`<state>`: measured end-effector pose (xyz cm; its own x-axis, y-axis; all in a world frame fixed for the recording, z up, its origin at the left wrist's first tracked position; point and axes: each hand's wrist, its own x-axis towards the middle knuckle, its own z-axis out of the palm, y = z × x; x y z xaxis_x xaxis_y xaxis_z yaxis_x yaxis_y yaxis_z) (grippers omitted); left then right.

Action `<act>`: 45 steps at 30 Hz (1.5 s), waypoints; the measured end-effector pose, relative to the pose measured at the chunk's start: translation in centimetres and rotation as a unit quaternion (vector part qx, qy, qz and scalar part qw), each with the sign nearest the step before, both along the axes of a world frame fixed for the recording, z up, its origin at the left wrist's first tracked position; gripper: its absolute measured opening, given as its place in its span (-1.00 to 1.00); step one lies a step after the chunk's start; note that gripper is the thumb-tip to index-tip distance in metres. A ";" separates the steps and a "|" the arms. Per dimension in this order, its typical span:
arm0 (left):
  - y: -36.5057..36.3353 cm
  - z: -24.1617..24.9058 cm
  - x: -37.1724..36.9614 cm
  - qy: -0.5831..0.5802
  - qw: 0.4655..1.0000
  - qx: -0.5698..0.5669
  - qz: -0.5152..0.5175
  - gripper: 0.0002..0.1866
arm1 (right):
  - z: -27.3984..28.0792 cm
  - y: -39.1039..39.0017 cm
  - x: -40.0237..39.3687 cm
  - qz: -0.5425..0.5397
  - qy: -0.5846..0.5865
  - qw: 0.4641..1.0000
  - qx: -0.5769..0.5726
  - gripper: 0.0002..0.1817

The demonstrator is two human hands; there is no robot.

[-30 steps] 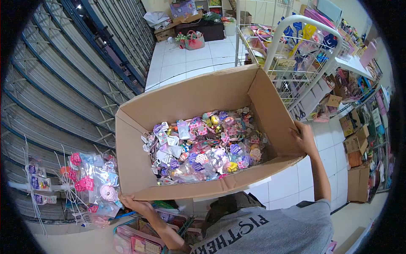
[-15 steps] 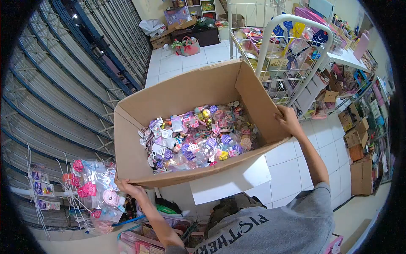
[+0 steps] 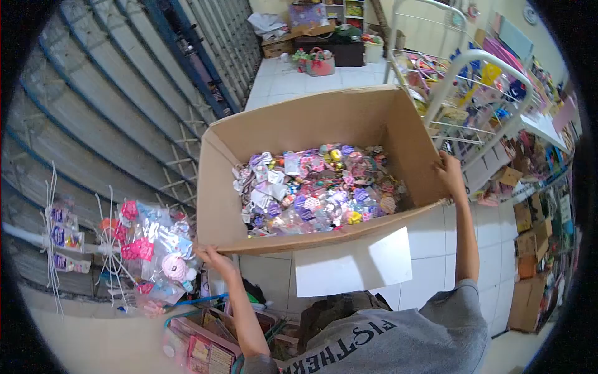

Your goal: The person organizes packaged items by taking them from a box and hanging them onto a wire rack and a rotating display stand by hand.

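A large open cardboard box (image 3: 311, 115) is held in front of my body. Inside lies a heap of small packaged trinkets (image 3: 317, 187), many with purple or white cards and clear wrapping. My left hand (image 3: 215, 258) is closed on the near left bottom corner of the box. At the right side, my right hand (image 3: 451, 174) grips the box wall, its fingers around the edge. A white sheet (image 3: 355, 262) shows below the near edge of the box, partly hidden by it.
Hanging packets with pink bows (image 3: 137, 249) are close to the box's left corner. A white wire rack (image 3: 479, 118) stands just beyond the right side. A folding metal gate (image 3: 106, 124) runs along the left. Pink bins (image 3: 199, 343) sit below my left arm.
The view has turned left and the box appears further right and slightly higher. Both hands keep their hold on it.
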<state>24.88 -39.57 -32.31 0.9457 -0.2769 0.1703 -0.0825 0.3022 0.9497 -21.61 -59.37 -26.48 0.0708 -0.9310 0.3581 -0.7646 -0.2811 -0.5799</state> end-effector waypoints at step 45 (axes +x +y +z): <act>3.3 6.2 1.5 -0.277 0.882 0.298 -0.238 -0.57 | -6.5 -1.8 -4.4 -0.115 0.153 0.981 0.031 -0.70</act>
